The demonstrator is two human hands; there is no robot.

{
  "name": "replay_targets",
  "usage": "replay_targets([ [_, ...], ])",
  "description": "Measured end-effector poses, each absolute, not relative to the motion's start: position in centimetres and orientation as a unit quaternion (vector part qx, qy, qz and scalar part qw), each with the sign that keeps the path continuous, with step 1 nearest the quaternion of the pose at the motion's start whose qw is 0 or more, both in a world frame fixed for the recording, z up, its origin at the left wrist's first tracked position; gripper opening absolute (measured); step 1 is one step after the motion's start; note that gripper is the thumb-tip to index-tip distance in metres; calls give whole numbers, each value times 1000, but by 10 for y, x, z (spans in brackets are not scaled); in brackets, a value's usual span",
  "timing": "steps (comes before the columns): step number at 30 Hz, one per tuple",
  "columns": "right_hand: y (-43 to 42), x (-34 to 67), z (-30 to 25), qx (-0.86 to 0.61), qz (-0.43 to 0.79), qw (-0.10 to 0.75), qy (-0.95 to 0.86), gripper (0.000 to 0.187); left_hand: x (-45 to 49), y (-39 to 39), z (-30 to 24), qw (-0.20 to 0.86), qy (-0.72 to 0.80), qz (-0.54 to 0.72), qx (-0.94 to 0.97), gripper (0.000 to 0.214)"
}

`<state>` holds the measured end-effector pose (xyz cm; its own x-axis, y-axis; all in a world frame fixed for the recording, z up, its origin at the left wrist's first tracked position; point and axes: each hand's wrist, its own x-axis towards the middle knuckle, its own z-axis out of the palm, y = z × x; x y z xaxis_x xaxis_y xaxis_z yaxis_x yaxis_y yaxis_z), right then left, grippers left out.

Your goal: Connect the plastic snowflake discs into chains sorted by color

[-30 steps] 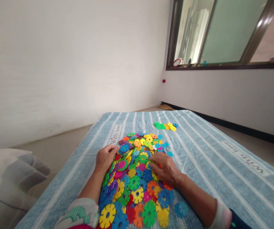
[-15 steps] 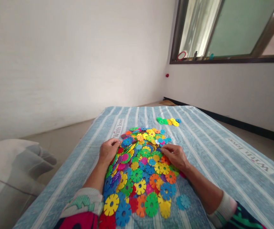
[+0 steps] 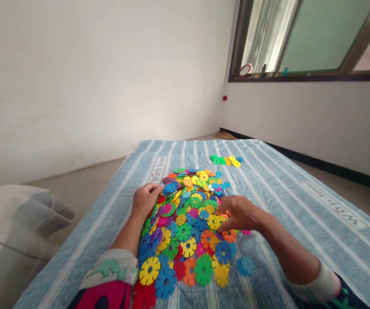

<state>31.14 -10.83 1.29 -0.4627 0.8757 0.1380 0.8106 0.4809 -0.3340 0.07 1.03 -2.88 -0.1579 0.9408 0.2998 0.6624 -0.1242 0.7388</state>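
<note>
Right hand [image 3: 241,212] has opened at three o'clock on the disc pile [image 3: 178,232]. Left hand [image 3: 144,201], ten o'clock: we cannot tell its grip.

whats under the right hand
Around the edge of the right hand, part of the disc pile shows: yellow discs by the thumb, an orange disc below it, a pink piece near the wrist. Whatever lies beneath the palm is covered.
</note>
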Motion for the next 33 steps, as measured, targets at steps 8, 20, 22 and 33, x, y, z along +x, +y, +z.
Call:
replay_targets([
  [8, -117, 295, 28, -554, 111, -9, -825, 40, -1, 10, -30, 165, 634, 399, 642, 33],
  [20, -114, 298, 28, -549, 159, 40, -820, 33, 0, 9, -27, 160, 639, 396, 640, 33],
  [22, -114, 298, 28, -556, 161, 53, -814, 32, 1, 8, -26, 162, 638, 397, 640, 33],
  [33, -89, 331, 17, -679, 111, 161, -707, 32, -1, 9, -18, 157, 650, 396, 629, 28],
])
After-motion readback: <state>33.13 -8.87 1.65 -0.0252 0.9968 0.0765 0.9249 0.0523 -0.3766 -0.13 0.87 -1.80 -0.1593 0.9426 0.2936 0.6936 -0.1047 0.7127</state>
